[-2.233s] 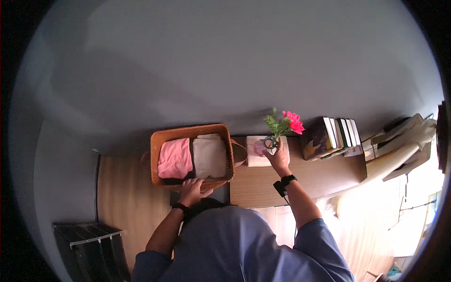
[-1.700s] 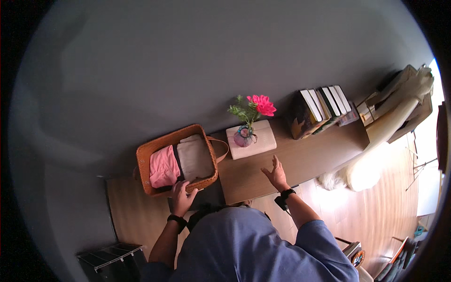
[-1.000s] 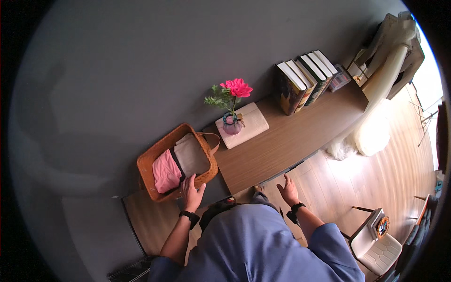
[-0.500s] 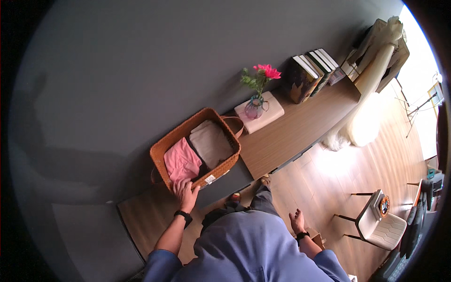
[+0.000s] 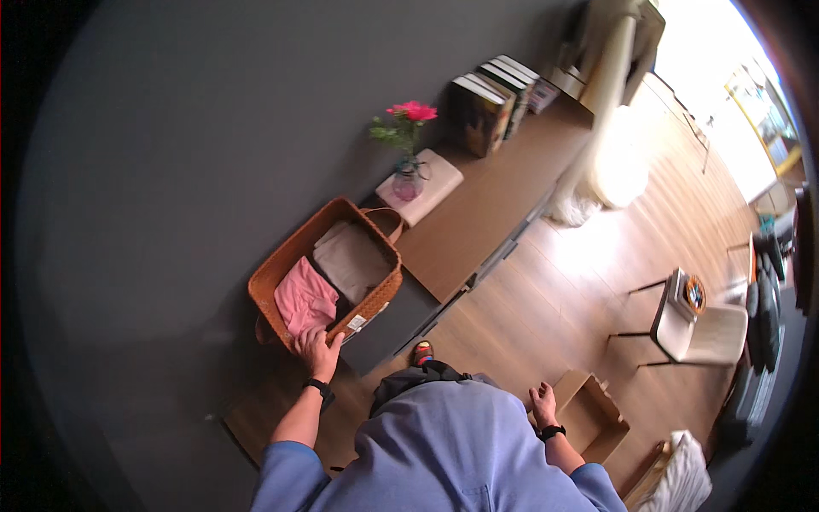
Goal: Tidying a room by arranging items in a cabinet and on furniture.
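Note:
A brown woven basket (image 5: 388,286) sits on the end of the low cabinet, against the dark wall. Folded pink cloth (image 5: 304,293) and folded grey cloth (image 5: 351,260) lie side by side in it. At the basket's near left corner, my left hand (image 5: 317,352) grips the rim, with the fingers over the edge beside the pink cloth and the thumb outside. My right hand (image 5: 543,401) hangs low at my right side, loosely open and holding nothing. In the picture it lies next to an open cardboard box (image 5: 590,416) on the floor.
Along the wooden-topped cabinet (image 5: 503,200) stand a glass vase (image 5: 408,182) with a pink flower on a pale flat case (image 5: 439,181), and several upright books (image 5: 478,113). To the right are a cream chair (image 5: 717,334) and white cloth (image 5: 685,478) near the lower edge.
The view has swung right, so the cabinet and basket sit farther left and the cardboard box and white cloth show. My left hand stays on the basket rim; my right hand remains free.

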`<control>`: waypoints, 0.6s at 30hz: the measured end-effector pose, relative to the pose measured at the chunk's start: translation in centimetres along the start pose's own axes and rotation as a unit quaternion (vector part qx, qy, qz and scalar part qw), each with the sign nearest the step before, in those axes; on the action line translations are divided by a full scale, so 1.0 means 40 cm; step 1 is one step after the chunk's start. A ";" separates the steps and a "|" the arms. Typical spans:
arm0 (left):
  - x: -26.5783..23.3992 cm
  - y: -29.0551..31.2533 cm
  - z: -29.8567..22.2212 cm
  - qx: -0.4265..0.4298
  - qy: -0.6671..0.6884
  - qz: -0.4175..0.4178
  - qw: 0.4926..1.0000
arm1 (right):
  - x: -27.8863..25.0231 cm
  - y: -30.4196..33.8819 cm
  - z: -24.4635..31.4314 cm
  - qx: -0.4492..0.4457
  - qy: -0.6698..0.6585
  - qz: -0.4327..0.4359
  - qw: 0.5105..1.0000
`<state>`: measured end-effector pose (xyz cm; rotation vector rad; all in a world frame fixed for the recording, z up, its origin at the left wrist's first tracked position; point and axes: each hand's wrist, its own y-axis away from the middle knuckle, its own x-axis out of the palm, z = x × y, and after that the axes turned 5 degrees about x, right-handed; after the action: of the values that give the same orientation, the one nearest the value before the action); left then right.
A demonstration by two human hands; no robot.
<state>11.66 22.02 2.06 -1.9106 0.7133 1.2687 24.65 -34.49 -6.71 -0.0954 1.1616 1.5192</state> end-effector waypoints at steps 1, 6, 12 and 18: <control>0.009 -0.016 -0.013 0.013 0.000 0.019 1.000 | 0.003 0.016 -0.030 -0.001 -0.011 -0.012 1.000; -0.032 -0.016 -0.039 -0.092 0.128 0.123 0.980 | -0.021 0.120 -0.044 -0.026 0.008 -0.010 1.000; 0.035 -0.025 -0.137 0.100 -0.086 -0.018 0.991 | -0.122 0.196 -0.253 0.096 -0.078 -0.052 0.991; 0.106 0.030 -0.456 0.219 0.117 0.113 0.962 | -0.132 0.320 -0.516 0.231 -0.163 -0.070 0.956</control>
<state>21.95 6.35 2.42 -1.6549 1.2520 0.9198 5.67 -50.49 -6.19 0.3705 1.1815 1.0568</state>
